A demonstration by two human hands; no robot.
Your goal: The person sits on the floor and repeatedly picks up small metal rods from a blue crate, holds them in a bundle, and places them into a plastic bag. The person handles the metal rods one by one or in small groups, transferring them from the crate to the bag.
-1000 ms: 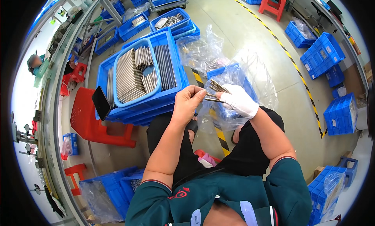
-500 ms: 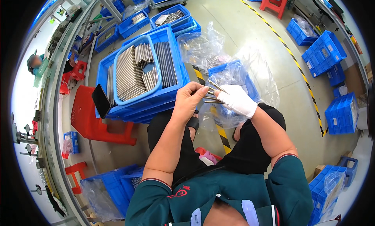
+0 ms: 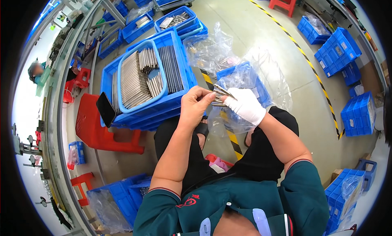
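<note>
Several slim metal rods (image 3: 223, 91) stick out of my right hand (image 3: 246, 106), which wears a white glove and is closed round them. Bare, my left hand (image 3: 196, 104) pinches with thumb and forefinger at the rods' left ends; what exactly lies in the pinch is too small to make out. Left of the hands, a light blue tray (image 3: 165, 86) holds rows of similar silvery rods (image 3: 134, 81) and rests on a stack of blue crates (image 3: 143, 121). Darker rods (image 3: 171, 68) lie beside the tray. Beyond my right hand is a blue bin (image 3: 261, 89) lined with clear plastic.
A black phone-like slab (image 3: 106, 109) leans on the crates' near left corner. A red stool (image 3: 92, 124) stands to the left. Clear plastic bags (image 3: 210, 48) spread beyond my hands. Blue crates (image 3: 337, 51) line the right side, past a yellow-black floor stripe (image 3: 304, 56).
The rods in my right hand have shifted slightly, their ends now closer together near my left fingers. Both hands stay in nearly the same place.
</note>
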